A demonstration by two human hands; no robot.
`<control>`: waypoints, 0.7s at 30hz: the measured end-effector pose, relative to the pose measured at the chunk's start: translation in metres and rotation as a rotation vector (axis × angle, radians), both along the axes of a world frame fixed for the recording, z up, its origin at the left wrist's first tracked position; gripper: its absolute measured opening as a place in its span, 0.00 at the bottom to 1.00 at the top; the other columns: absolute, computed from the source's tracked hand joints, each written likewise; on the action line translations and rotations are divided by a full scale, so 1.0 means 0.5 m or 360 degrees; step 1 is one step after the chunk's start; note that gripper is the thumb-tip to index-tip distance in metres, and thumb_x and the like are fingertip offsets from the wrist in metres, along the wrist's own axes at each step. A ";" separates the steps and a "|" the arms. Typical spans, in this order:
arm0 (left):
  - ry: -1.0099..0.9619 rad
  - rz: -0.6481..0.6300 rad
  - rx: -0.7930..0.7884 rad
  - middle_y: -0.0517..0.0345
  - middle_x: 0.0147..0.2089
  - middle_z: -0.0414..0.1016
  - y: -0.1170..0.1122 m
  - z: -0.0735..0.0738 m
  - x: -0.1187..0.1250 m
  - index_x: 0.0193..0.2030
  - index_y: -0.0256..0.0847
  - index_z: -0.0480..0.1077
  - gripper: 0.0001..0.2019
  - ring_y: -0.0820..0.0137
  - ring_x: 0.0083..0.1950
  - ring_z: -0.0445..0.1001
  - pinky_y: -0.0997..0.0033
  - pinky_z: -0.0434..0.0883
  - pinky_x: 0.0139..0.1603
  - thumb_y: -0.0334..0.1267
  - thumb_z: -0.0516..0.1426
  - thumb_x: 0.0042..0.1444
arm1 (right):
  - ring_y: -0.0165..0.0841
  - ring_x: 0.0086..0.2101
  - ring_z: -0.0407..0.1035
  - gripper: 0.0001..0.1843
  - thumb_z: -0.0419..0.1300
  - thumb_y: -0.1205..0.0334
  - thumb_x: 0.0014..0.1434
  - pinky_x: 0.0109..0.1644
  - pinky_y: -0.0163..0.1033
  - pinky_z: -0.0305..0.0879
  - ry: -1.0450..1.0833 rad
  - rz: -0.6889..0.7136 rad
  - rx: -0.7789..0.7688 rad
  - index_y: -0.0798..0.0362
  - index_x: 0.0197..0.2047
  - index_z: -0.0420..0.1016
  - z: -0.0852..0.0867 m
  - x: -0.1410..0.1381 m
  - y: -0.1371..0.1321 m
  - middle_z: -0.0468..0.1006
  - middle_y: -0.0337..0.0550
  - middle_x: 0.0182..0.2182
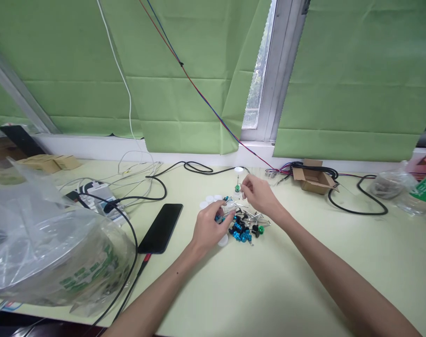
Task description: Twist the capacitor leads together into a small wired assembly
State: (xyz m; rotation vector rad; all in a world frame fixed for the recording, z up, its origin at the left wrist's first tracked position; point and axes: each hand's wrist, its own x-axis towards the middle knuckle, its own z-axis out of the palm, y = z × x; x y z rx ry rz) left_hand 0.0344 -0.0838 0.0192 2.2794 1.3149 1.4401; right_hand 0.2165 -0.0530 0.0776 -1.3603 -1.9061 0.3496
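Observation:
A small pile of blue, black and green knob-like parts (243,230) with thin metal pins lies mid-table on the pale green desk (269,281). My left hand (210,226) rests at the pile's left edge, fingers curled around a blue part. My right hand (257,194) hovers just behind the pile, thumb and fingers pinched on a thin pin. A green part on a pin (237,187) stands upright beside the right hand's fingertips. Several white round caps (210,200) lie close to the left hand.
A black phone (161,227) lies left of the hands. A large clear plastic bag (47,248) fills the left front. A power strip (98,195) and cables run behind it. An open cardboard box (313,178) and black cable loop (356,201) sit right.

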 end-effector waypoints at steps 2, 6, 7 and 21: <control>-0.0017 -0.0002 -0.0003 0.60 0.27 0.71 0.000 0.000 0.000 0.43 0.40 0.73 0.13 0.72 0.28 0.66 0.72 0.66 0.33 0.46 0.58 0.57 | 0.29 0.21 0.69 0.08 0.53 0.62 0.63 0.27 0.34 0.63 0.0393 0.0132 -0.0021 0.53 0.32 0.64 0.021 0.004 -0.008 0.75 0.38 0.22; -0.0051 -0.0018 -0.0028 0.61 0.27 0.70 0.000 0.000 -0.001 0.43 0.40 0.73 0.13 0.73 0.27 0.66 0.72 0.66 0.33 0.46 0.58 0.57 | 0.28 0.21 0.69 0.09 0.57 0.59 0.62 0.28 0.35 0.67 0.0722 0.0336 -0.0031 0.53 0.31 0.65 0.052 -0.006 -0.033 0.76 0.39 0.22; -0.0065 -0.0020 -0.0038 0.61 0.27 0.70 0.000 0.001 -0.001 0.43 0.39 0.72 0.14 0.73 0.27 0.66 0.72 0.66 0.33 0.46 0.58 0.57 | 0.28 0.21 0.69 0.09 0.57 0.59 0.62 0.28 0.35 0.67 0.0717 0.0372 -0.0035 0.53 0.32 0.65 0.055 -0.011 -0.039 0.76 0.39 0.23; -0.0364 -0.0055 -0.0225 0.64 0.25 0.66 -0.008 0.022 0.004 0.38 0.41 0.71 0.11 0.75 0.26 0.64 0.75 0.65 0.31 0.47 0.59 0.56 | 0.31 0.32 0.68 0.08 0.53 0.61 0.64 0.34 0.34 0.64 0.0441 0.0270 0.0303 0.52 0.34 0.69 0.024 -0.051 -0.052 0.74 0.40 0.31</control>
